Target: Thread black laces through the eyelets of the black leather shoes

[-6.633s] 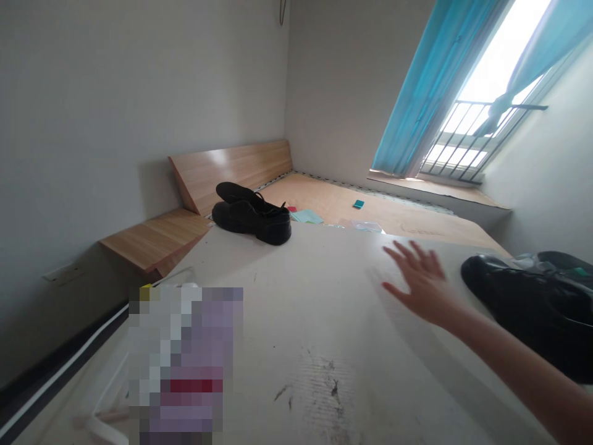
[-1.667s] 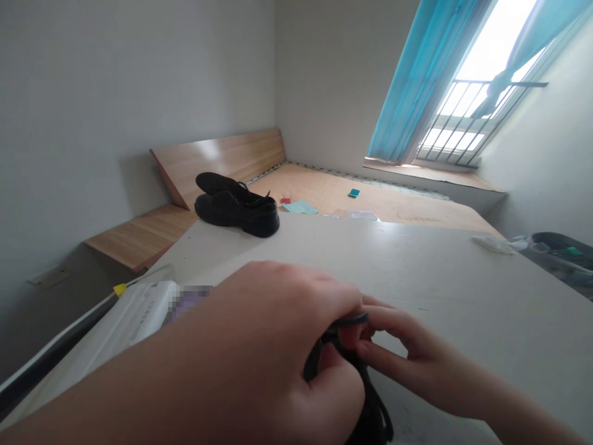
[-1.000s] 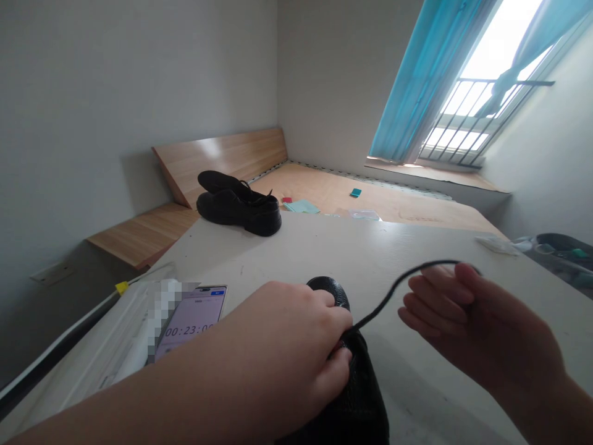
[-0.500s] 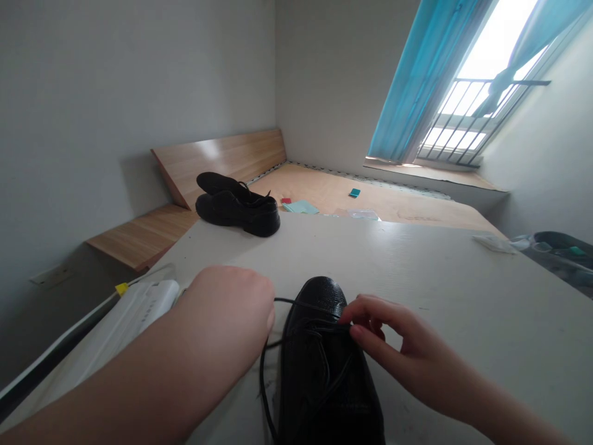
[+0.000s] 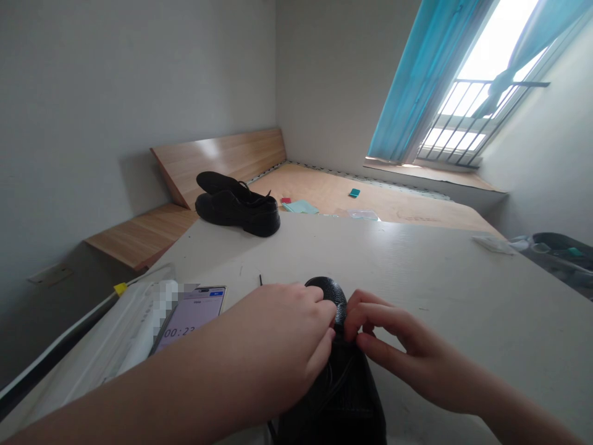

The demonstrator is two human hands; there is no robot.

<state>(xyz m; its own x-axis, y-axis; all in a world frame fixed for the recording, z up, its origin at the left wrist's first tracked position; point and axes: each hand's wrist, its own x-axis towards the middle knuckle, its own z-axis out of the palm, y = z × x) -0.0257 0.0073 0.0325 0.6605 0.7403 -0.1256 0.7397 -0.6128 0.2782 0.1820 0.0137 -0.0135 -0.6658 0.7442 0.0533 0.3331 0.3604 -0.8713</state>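
A black lace-up shoe [image 5: 352,395] lies on the white table, its toe pointing away from me. Over its left side and front is my left hand [image 5: 296,340], fingers closed near the lace holes; what they pinch is hidden. At the right edge of the shoe, my right hand [image 5: 384,327] has its thumb and fingers pressed together by the lacing, and whatever is between them cannot be made out. A black lace end [image 5: 260,280] sticks out beyond my left hand.
A pair of black shoes [image 5: 236,210] sits at the table's [image 5: 417,266] far left. On the left are a phone [image 5: 199,309] showing a timer and a white power strip [image 5: 134,334]. Clear plastic [image 5: 495,243] lies at the right edge.
My left hand has moved right, from beside the shoe onto its front, uncovering the phone. My right hand stays at the shoe's right edge, its fingers slightly shifted.
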